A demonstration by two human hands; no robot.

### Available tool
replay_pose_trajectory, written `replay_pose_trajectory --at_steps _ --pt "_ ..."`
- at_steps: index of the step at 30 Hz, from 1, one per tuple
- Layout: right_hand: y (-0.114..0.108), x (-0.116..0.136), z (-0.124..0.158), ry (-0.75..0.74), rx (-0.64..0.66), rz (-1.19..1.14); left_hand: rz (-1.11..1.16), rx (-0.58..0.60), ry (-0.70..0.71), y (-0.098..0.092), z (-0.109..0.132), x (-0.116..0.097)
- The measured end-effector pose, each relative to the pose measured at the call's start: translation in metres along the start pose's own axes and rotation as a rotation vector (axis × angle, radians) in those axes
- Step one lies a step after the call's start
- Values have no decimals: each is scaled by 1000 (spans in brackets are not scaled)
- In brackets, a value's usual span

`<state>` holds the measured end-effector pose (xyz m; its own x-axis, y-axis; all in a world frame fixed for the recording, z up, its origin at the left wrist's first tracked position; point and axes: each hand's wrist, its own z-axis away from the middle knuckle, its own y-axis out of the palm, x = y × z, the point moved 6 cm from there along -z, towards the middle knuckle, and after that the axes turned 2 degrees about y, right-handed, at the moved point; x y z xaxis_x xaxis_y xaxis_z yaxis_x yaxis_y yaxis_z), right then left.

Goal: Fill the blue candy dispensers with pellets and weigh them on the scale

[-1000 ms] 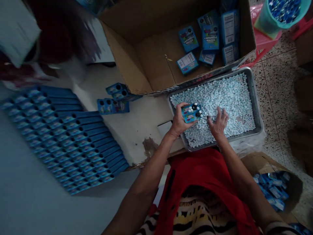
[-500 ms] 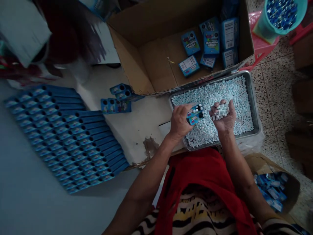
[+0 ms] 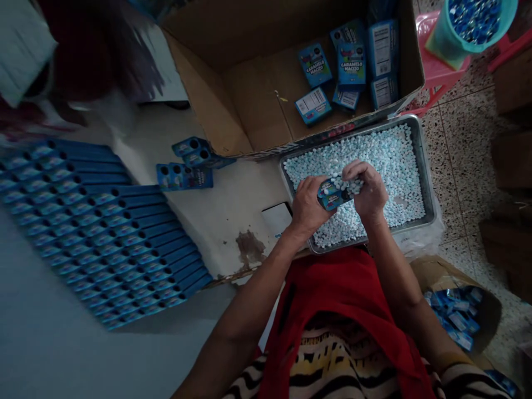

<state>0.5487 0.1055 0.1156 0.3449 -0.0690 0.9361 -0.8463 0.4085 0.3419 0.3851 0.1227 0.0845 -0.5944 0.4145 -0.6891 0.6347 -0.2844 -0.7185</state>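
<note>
My left hand (image 3: 308,206) is closed around small blue candy boxes (image 3: 331,200), whose ends with round holes face my right hand. Cupped at those holes, my right hand (image 3: 369,191) holds a handful of small white and pale blue candies (image 3: 352,184). Some of the candies lie at the box openings. Both hands are above a metal tray (image 3: 430,205) filled with a layer of the same loose candies (image 3: 390,149). How full the held boxes are inside, I cannot tell.
Behind the tray stands a cardboard box (image 3: 233,100) with several blue packs (image 3: 351,64). Stacked blue boxes (image 3: 95,233) with holes fill the left; a few more (image 3: 185,176) lie nearer. A turquoise bucket (image 3: 465,41) rests on a pink stool (image 3: 430,33). An open carton (image 3: 440,271) stands at lower right.
My right hand has moved left and turned from palm up to tipping its candies against the box openings. My left hand still grips the boxes. The whole view has shifted slightly.
</note>
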Motion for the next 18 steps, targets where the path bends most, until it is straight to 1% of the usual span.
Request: replay_pose_trajectory --at_steps 2,3,5,6,7,9,11,12,13,14,15,17,18 --pt "6 3 6 9 47 -21 -19 -63 -28 0 -1 0" --pt "9 5 9 11 76 -32 -15 -77 -27 1 -1 0" --pt "11 12 14 9 106 -35 20 -63 -12 5 -4 0" --pt "6 13 16 6 92 -25 46 -46 -10 6 -6 2" --pt "-3 13 17 6 54 -4 72 -30 -16 7 -7 5" --pt "-35 6 22 18 -94 92 124 -11 -35 5 -9 12" --pt "-74 -12 30 71 -256 309 188 15 -50 1 -8 19" --pt "-91 -23 36 114 -291 469 224 25 -57 0 -7 21" --pt "-103 -35 42 142 -295 637 256 37 -64 -1 -4 23" --pt "-110 -47 47 149 -259 789 282 56 -69 -1 -2 25" --pt "-111 -59 51 138 -203 920 300 76 -72 -1 2 26" --pt "-102 -79 57 83 -79 1093 310 94 -83 0 8 30" --pt "-95 -88 57 61 -40 1152 308 87 -92 0 11 33"
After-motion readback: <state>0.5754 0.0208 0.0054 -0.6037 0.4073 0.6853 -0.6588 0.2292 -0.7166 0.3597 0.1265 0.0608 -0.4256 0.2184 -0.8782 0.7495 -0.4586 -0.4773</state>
